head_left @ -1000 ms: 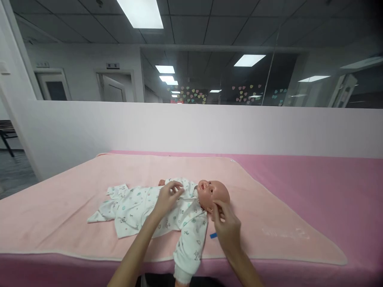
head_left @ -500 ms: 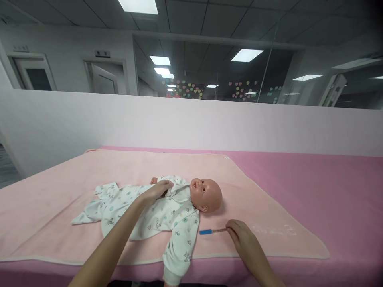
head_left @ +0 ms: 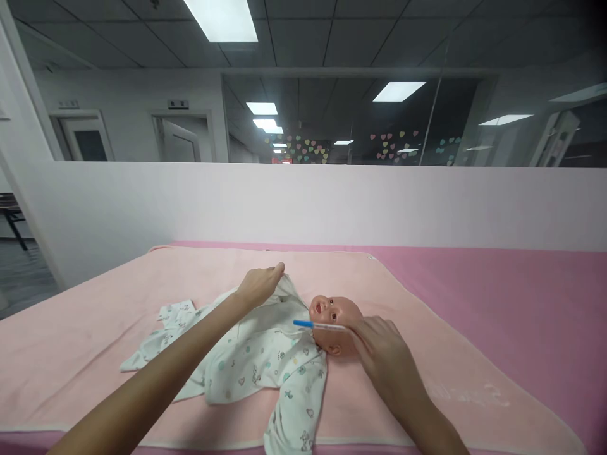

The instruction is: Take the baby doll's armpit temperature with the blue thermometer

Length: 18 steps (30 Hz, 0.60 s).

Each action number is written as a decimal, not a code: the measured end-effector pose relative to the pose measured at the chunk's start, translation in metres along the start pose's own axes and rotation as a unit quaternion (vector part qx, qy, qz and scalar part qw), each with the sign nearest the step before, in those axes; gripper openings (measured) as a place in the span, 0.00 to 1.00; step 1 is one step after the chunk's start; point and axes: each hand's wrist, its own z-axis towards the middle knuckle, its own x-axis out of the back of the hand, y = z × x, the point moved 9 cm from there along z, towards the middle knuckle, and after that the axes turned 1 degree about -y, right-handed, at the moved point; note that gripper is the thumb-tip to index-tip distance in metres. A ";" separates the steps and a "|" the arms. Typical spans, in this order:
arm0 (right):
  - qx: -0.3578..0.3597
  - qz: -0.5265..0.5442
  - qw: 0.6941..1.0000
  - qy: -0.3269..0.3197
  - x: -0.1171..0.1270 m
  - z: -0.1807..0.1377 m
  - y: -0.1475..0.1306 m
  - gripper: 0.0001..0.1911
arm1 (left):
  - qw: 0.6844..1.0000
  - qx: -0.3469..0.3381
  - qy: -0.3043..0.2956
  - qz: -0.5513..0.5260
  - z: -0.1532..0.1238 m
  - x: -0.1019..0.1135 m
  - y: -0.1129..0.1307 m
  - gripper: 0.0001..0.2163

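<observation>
A baby doll (head_left: 336,316) lies on its back on a peach blanket (head_left: 95,328), head to the right, dressed in a white patterned romper (head_left: 256,354). My left hand (head_left: 260,284) pinches the romper's far edge near the doll's shoulder and holds it lifted open. My right hand (head_left: 384,354) is closed on a thin thermometer with a blue tip (head_left: 317,325). The thermometer lies across the doll's chin and neck, its blue tip pointing left toward the opened garment.
The blanket covers a pink-sheeted table (head_left: 521,303) that runs along a low white partition wall (head_left: 332,202). Glass panels with heart stickers rise above the wall. A doorway and floor show at the far left.
My right hand picked the thermometer up from the blanket and brought it to the doll's neck. My left hand lifted the romper's far edge upward and away.
</observation>
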 end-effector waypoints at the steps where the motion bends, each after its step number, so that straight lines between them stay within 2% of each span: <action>1: 0.007 -0.016 1.000 0.000 -0.007 0.014 -0.007 0.14 | 1.000 -0.012 0.001 0.004 0.001 0.002 0.003 0.06; 7: -0.009 -0.103 0.991 -0.087 -0.077 0.078 -0.026 0.09 | 0.999 -0.047 -0.009 0.014 0.001 0.007 0.014 0.08; 11: -0.062 -0.124 0.978 -0.156 -0.127 0.099 -0.015 0.09 | 0.998 -0.063 -0.029 -0.012 -0.002 0.007 0.022 0.04; 13: -0.096 -0.124 0.968 -0.197 -0.149 0.103 -0.006 0.11 | 0.997 -0.066 -0.037 -0.028 -0.004 0.006 0.025 0.05; 15: -0.117 -0.120 0.961 -0.222 -0.164 0.106 0.000 0.10 | 0.996 -0.073 -0.040 -0.029 -0.005 0.004 0.028 0.04; 18: -0.119 -0.111 0.959 -0.234 -0.170 0.111 0.001 0.08 | 0.995 -0.090 -0.029 -0.013 -0.009 0.003 0.033 0.04</action>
